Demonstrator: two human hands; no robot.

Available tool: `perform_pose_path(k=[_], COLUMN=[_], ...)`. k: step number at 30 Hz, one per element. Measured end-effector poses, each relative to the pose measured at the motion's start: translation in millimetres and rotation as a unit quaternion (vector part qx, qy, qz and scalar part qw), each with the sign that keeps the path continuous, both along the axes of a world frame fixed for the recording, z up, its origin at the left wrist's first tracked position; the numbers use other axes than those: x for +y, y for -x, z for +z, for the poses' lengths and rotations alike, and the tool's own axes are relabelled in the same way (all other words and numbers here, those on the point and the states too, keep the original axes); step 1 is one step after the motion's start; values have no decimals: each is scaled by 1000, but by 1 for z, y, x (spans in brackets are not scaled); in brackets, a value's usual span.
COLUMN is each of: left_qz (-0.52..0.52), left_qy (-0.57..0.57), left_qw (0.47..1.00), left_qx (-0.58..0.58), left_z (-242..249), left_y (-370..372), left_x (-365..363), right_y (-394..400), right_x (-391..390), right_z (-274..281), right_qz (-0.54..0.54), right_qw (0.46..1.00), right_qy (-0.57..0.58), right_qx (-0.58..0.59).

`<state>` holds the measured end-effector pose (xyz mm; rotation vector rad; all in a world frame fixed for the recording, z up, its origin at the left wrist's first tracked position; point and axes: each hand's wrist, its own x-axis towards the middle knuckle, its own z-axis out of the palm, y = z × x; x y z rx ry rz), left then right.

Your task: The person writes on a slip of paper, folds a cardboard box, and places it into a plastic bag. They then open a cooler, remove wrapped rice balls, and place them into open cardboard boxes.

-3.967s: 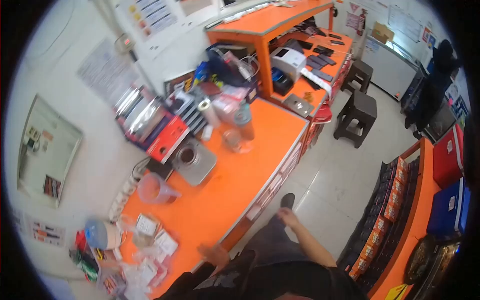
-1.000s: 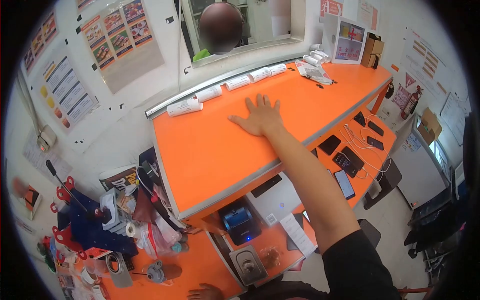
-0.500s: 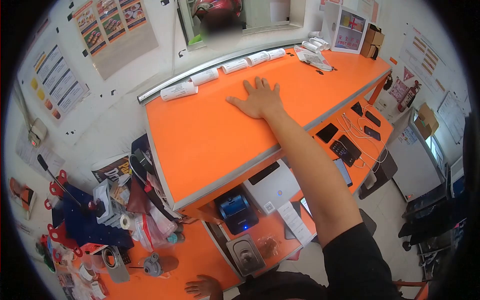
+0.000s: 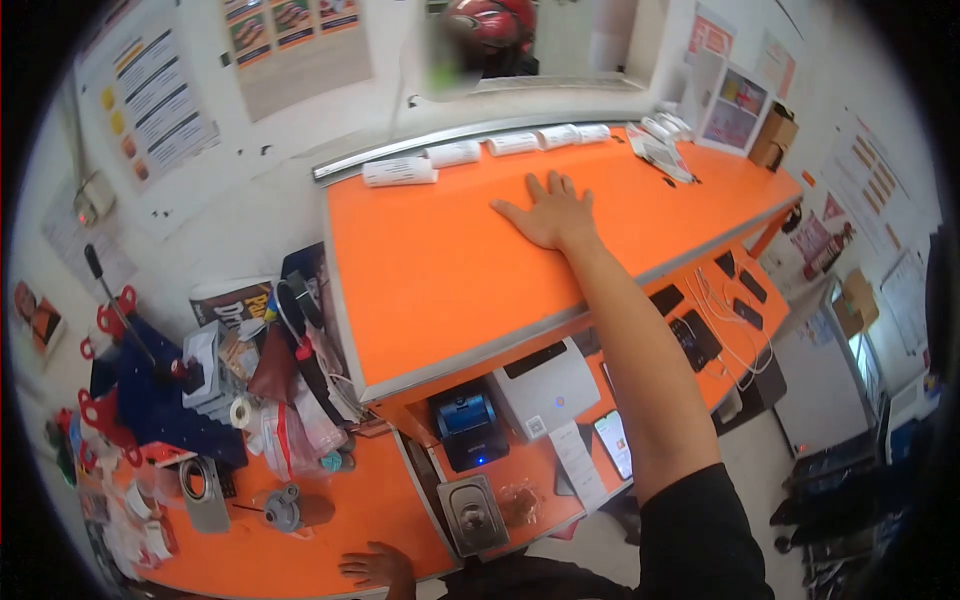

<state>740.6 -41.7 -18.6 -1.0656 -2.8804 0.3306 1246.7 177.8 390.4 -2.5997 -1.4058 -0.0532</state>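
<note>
Orange raised counter (image 4: 440,290), service window behind.
Right hand (image 4: 553,213) lay flat, fingers spread, empty; paper rolls (image 4: 455,154) just beyond, lengthwise along the rail.

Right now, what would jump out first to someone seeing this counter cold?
The raised orange shelf fills the middle of the view, with the right hand pressed flat on it, fingers spread, just short of a row of paper rolls along its back edge. Below it sit a white printer and a black printer. The left hand rests on the lower counter's front edge.
</note>
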Motion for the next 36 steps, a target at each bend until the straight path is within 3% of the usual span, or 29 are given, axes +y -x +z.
perform_pose_path(k=[3, 6, 10, 20, 36], left_qz=[2, 7, 9, -95, -66], left_qy=[-16, 9, 25, -60, -20], left_qw=[1000, 999, 999, 990, 994], left_qx=[23, -46, -47, 88, 80], left_z=[-5, 17, 12, -4, 5], left_y=[2, -3, 0, -11, -22], left_x=[1, 3, 3, 1, -1], right_y=[-2, -4, -8, -18, -30], right_x=[2, 6, 14, 27, 42], right_z=[-3, 0, -1, -4, -3], right_qz=[-13, -16, -22, -40, -51], right_qw=[1000, 1000, 1000, 999, 998], right_qy=[11, 12, 17, 1, -5], right_qx=[4, 3, 10, 22, 32])
